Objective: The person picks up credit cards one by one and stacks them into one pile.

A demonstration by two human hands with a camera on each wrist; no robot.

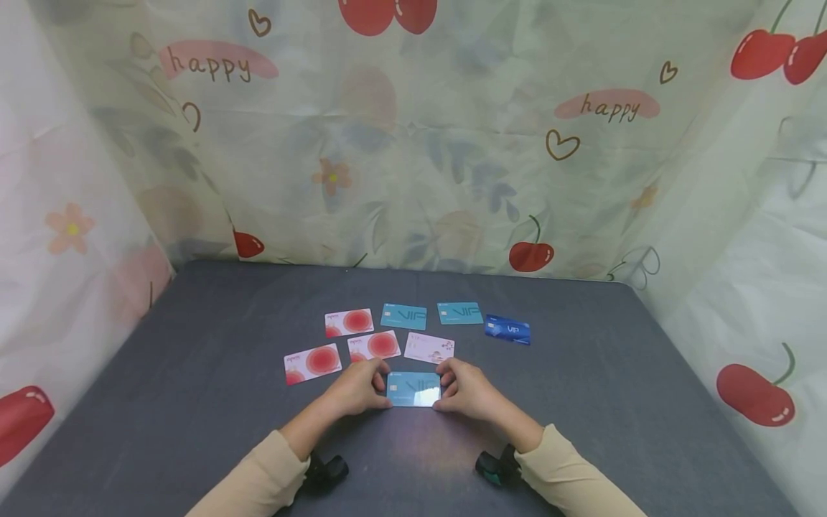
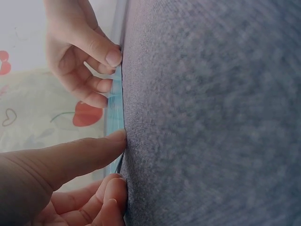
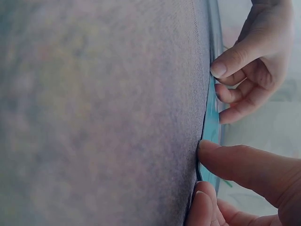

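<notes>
A light blue VIP card (image 1: 403,388) lies flat at the front of the card group, glare on its right half. My left hand (image 1: 358,388) holds its left end, thumb at the near corner and curled fingers along the side. At the opposite end my right hand (image 1: 469,389) grips it the same way. Both wrist views show the blue card (image 2: 113,113) edge-on, low against the dark cloth (image 3: 117,117), with thumbs (image 3: 225,157) on its near edge. Just beyond the hands are a red-circle card (image 1: 373,346) and a pale pink flowered card (image 1: 429,347).
Farther back lie another red-circle card (image 1: 349,322), two light blue VIP cards (image 1: 403,316) (image 1: 460,313) and a dark blue VIP card (image 1: 507,329). One more red-circle card (image 1: 313,363) sits left of my left hand. A printed curtain (image 1: 413,179) encloses the dark table (image 1: 581,402).
</notes>
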